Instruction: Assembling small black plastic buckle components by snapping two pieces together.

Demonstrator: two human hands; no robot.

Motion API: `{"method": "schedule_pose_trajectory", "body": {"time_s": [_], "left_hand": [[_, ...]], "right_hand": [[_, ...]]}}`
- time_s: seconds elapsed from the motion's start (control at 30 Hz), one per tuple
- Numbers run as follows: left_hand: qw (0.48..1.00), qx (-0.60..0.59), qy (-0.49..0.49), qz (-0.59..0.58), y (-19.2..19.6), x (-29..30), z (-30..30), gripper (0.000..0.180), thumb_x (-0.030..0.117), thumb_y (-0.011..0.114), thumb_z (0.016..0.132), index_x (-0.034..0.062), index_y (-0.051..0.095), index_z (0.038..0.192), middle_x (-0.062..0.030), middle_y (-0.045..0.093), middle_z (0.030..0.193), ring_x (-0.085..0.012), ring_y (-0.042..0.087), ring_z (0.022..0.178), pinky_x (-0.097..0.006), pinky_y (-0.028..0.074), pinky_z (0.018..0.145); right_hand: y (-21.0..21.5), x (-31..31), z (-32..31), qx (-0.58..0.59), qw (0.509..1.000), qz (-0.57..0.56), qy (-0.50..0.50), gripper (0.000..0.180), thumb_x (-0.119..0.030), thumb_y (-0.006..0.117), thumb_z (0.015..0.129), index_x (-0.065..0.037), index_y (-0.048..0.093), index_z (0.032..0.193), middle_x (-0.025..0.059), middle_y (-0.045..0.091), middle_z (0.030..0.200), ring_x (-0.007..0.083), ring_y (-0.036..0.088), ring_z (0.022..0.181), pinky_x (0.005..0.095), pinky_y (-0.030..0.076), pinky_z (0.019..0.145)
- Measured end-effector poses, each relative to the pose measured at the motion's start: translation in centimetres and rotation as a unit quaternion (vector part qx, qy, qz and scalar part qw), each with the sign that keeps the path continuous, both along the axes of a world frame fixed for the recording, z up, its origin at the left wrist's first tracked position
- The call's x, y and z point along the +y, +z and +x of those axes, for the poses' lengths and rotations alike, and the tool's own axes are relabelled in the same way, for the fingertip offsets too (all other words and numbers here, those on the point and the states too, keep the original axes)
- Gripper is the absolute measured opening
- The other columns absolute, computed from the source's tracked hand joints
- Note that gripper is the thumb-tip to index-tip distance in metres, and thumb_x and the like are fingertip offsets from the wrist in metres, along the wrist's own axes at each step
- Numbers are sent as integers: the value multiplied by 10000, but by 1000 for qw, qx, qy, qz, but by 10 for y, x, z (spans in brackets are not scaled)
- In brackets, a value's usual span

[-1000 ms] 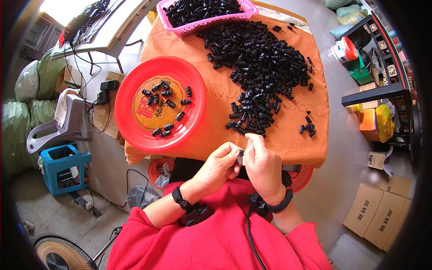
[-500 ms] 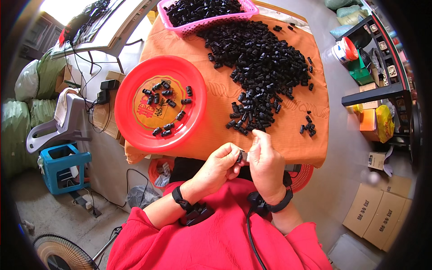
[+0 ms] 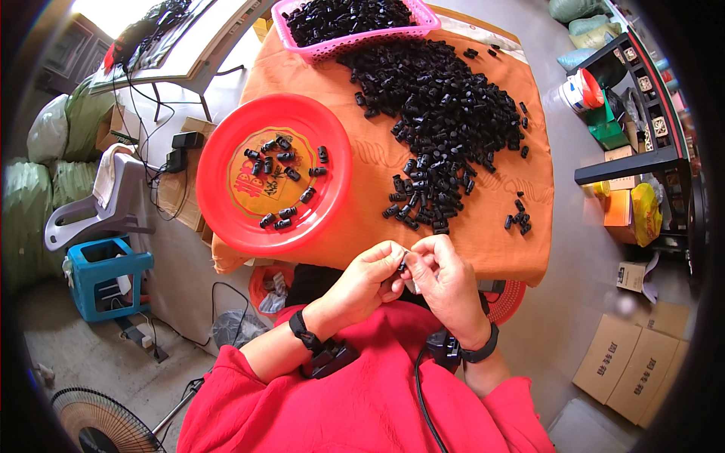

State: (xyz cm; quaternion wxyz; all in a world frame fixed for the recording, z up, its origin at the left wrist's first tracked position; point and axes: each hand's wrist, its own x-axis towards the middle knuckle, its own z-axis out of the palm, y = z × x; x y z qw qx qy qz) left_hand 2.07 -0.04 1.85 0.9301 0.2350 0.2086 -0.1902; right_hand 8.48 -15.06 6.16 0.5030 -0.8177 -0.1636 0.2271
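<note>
Both hands meet in front of my chest, just off the table's near edge. My left hand (image 3: 361, 278) pinches a small black cord lock (image 3: 402, 266) between thumb and fingers. Against that piece my right hand (image 3: 447, 285) has its thumb and forefinger closed; fingers cover most of the contact. Something small and pale shows by the right fingers, too little to name. Beyond the hands spreads a large pile of black cord locks (image 3: 461, 121). To the left, a red round plate (image 3: 219, 151) carries several spaced-out cord locks (image 3: 291, 174).
An orange cloth (image 3: 362, 204) covers the table. At its far side stands a pink basket (image 3: 362, 47) full of black pieces. A few loose pieces (image 3: 519, 215) lie near the right edge. Around are a blue stool (image 3: 109, 279), cardboard boxes (image 3: 627, 362) and a fan (image 3: 98, 423).
My right hand has turned inward, bringing its thumb and forefinger onto the cord lock in my left hand. The left hand stays almost in place. The view has shifted slightly.
</note>
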Motion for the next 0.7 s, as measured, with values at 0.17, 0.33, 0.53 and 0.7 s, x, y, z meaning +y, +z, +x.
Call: {"method": "schedule_pose_trajectory", "body": {"time_s": [0.17, 0.33, 0.53, 0.7], "left_hand": [[999, -29, -16, 38, -11, 2, -1, 149, 240, 492, 1050, 108, 541, 1002, 11, 559, 846, -62, 479, 662, -199, 343, 539], [999, -44, -20, 23, -5, 8, 1, 182, 283, 488, 1054, 116, 543, 1004, 20, 555, 845, -58, 483, 676, -193, 349, 554], [999, -32, -24, 24, -7, 5, 1, 187, 274, 480, 1057, 109, 540, 990, 12, 556, 843, -57, 465, 658, -195, 344, 549], [1000, -16, -19, -5, -5, 5, 1, 194, 269, 483, 1055, 98, 542, 984, 8, 550, 840, -59, 447, 639, -202, 341, 534]], "right_hand": [[-6, 1, -2, -3, 999, 42, 17, 149, -169, 610, 989, -32, 550, 984, 85, 665, 745, 147, 656, 593, 290, 513, 551], [-1, 1, 2, 8, 999, 29, 19, 113, -140, 577, 1003, -32, 547, 989, 70, 660, 732, 139, 659, 600, 283, 518, 558], [4, 5, -1, 22, 999, 28, 17, 103, -127, 532, 1021, -33, 554, 985, 75, 662, 732, 156, 669, 605, 301, 517, 551], [-4, 1, 1, -24, 1000, 1, 13, 106, -131, 536, 1017, -31, 557, 989, 114, 658, 733, 211, 686, 619, 333, 516, 550]]}}
